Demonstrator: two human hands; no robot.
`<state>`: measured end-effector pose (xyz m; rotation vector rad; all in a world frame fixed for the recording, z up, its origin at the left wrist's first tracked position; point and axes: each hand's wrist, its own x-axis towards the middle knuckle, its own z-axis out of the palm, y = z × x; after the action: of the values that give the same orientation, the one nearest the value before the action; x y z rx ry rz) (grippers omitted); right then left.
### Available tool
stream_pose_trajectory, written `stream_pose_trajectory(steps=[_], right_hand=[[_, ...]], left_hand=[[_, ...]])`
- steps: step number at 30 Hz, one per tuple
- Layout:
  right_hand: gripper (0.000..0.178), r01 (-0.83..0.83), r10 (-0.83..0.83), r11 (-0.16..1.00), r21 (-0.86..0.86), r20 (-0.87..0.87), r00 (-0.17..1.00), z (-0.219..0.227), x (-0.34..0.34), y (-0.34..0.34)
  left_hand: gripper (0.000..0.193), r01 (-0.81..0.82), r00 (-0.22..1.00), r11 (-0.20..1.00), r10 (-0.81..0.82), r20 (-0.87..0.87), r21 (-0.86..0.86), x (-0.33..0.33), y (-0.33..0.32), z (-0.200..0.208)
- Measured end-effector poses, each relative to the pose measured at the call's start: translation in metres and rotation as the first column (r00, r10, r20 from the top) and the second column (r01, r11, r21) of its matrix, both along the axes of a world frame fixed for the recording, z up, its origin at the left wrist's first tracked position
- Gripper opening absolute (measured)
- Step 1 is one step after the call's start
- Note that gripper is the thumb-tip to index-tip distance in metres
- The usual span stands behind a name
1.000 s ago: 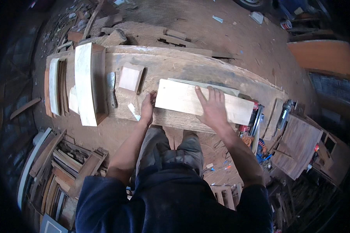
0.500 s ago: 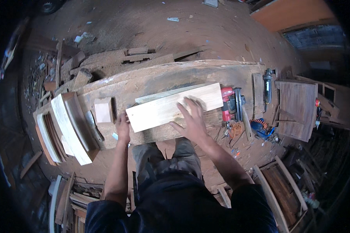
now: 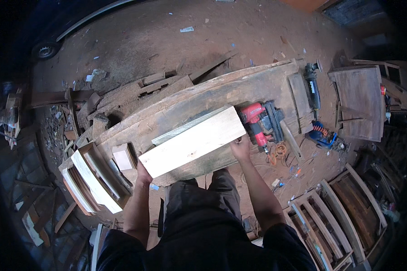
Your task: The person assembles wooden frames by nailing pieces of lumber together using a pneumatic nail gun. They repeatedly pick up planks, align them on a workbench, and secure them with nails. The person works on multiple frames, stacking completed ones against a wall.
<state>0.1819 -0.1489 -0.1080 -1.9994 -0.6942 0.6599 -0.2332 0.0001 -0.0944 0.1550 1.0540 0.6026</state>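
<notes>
A pale wooden board (image 3: 192, 143) is held tilted over the workbench, its right end farther from me than its left. My left hand (image 3: 144, 172) is closed on the board's left end, with the fingers partly hidden beneath it. Near the right end, my right hand (image 3: 240, 147) grips the near edge, its fingertips also under the wood. Behind the board, another wooden piece (image 3: 185, 125) shows along its far edge. A red nail gun (image 3: 256, 118) lies just right of the board. Left of my left hand sits a small stack of wooden blocks (image 3: 123, 156).
Long pale boards (image 3: 95, 180) are stacked at the bench's left end. A black angle grinder (image 3: 312, 88) lies at the right end of the workbench (image 3: 276, 83). Beyond stands a wooden panel (image 3: 359, 103). Wooden frames (image 3: 321, 221) lean at lower right; scrap wood (image 3: 99, 124) lies behind.
My right hand has gone from lying spread on the board's top to gripping its near right edge. The board now slants more steeply. The whole view has shifted and turned.
</notes>
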Motion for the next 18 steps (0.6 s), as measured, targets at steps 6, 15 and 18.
stream_pose_trajectory(steps=[6,15,18], right_hand=[[0.046,-0.005,0.015,0.998,-0.062,0.158,0.987,-0.001,0.009,0.011],[0.043,-0.038,0.049,0.992,-0.121,0.092,0.995,0.027,0.009,0.020],[0.037,-0.058,0.066,0.994,-0.089,0.098,0.993,0.029,0.010,0.021]], left_hand=[[0.065,-0.083,0.996,0.995,0.080,-0.044,-0.062,0.016,-0.002,-0.004],[0.066,-0.107,0.989,0.989,0.095,-0.111,-0.105,0.035,0.015,0.021],[0.067,-0.119,0.987,0.985,0.103,-0.121,-0.127,0.038,0.016,0.027]])
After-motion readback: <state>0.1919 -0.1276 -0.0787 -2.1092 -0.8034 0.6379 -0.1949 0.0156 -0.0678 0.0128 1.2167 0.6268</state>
